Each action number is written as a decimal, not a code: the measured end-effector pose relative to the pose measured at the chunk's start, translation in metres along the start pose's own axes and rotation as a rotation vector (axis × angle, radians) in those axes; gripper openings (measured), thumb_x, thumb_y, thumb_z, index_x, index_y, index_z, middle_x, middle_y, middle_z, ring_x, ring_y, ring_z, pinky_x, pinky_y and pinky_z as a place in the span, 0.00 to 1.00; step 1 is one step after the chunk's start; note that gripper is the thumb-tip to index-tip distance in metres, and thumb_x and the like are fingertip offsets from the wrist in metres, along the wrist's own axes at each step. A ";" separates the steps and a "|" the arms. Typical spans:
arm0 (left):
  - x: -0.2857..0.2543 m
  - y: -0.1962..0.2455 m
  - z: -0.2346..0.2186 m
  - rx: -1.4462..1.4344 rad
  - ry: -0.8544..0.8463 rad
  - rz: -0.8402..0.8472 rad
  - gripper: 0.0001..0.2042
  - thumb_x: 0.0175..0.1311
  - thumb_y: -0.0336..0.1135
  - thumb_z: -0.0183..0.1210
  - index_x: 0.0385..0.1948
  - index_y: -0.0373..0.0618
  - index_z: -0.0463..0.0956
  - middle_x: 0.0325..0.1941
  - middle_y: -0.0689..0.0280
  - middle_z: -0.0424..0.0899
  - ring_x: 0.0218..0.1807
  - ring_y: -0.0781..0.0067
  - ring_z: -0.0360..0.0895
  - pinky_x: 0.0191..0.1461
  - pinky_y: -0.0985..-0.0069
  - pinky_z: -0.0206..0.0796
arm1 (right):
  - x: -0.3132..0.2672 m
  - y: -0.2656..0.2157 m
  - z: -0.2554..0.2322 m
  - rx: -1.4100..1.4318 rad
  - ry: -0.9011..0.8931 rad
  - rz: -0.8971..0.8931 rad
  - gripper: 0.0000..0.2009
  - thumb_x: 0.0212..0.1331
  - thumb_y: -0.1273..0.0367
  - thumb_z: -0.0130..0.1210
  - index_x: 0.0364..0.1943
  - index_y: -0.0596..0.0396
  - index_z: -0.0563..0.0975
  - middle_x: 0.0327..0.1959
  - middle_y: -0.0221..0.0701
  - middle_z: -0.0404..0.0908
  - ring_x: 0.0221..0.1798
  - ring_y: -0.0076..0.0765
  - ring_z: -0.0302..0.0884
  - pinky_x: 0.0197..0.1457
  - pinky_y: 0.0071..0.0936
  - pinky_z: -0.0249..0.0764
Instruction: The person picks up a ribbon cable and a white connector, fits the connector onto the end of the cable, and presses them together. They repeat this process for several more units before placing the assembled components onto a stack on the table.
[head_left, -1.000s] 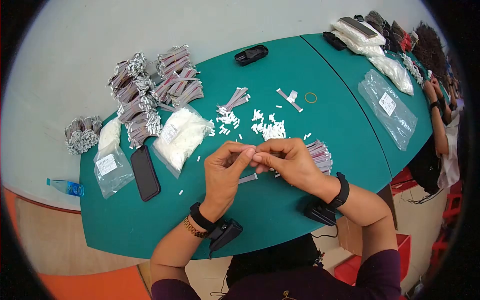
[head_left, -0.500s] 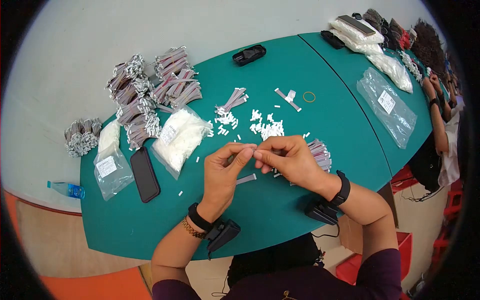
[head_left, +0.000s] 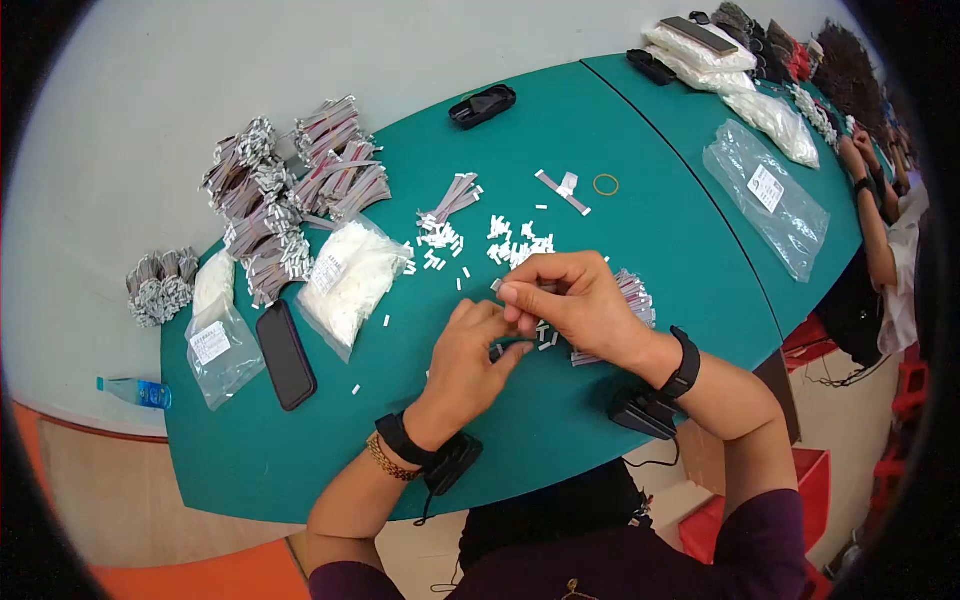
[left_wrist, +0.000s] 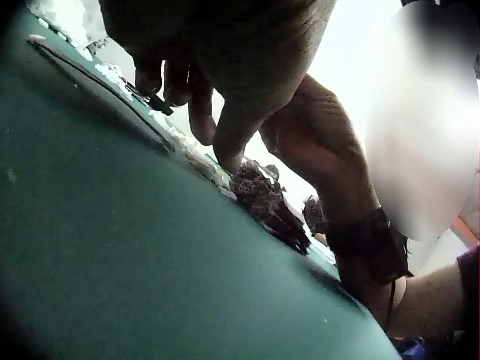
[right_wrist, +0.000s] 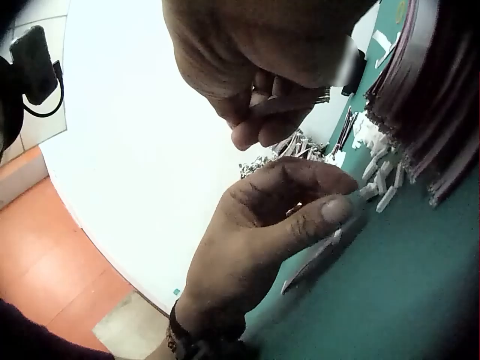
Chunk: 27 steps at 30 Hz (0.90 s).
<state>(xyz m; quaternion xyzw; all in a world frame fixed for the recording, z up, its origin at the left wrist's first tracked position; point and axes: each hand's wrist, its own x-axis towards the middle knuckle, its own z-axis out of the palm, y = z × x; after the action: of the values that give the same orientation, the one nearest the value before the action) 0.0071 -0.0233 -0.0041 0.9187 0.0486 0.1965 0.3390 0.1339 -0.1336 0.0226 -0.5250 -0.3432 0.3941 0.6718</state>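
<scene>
My right hand pinches a short grey ribbon cable between thumb and fingers; its white end sticks out past the fingertips. Just below and to the left, my left hand is apart from it, thumb and index finger spread with a gap between them. Another grey ribbon cable lies on the green table under the left hand. Small white connectors are heaped beyond the hands. A stack of ribbon cables lies beside the right hand, partly hidden by it in the head view.
A bag of white pieces, a phone and large piles of bundled cables are on the left. Farther back are loose cables, a black case and a rubber band. Another person's arms are at far right.
Both hands were together at the fingertips. The left hand has since come away, downward, and its thumb and finger have parted. The right hand keeps its pinch, with the white end now showing.
</scene>
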 end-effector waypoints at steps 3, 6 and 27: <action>-0.004 0.003 0.006 0.067 -0.015 0.070 0.10 0.45 0.28 0.64 0.31 0.44 0.77 0.33 0.64 0.75 0.35 0.60 0.68 0.41 0.68 0.64 | -0.001 0.001 0.001 0.017 -0.019 -0.007 0.06 0.59 0.72 0.55 0.32 0.62 0.79 0.23 0.27 0.78 0.25 0.14 0.72 0.27 0.12 0.70; -0.004 0.005 0.009 0.102 -0.010 0.064 0.09 0.46 0.29 0.64 0.31 0.44 0.77 0.33 0.64 0.75 0.35 0.60 0.69 0.40 0.67 0.64 | 0.000 0.004 0.001 0.023 -0.031 -0.015 0.06 0.59 0.72 0.55 0.31 0.62 0.79 0.23 0.26 0.78 0.24 0.13 0.72 0.27 0.12 0.70; 0.006 0.000 -0.012 -1.071 0.032 -0.460 0.04 0.61 0.25 0.55 0.33 0.35 0.74 0.34 0.61 0.81 0.36 0.77 0.79 0.40 0.80 0.73 | -0.002 -0.001 0.004 0.081 -0.020 -0.068 0.06 0.59 0.73 0.54 0.32 0.64 0.78 0.24 0.29 0.79 0.24 0.16 0.73 0.27 0.14 0.71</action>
<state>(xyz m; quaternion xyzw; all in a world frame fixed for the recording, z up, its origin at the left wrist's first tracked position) 0.0076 -0.0147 0.0066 0.5819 0.1459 0.1288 0.7896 0.1297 -0.1343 0.0244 -0.4814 -0.3511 0.3899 0.7021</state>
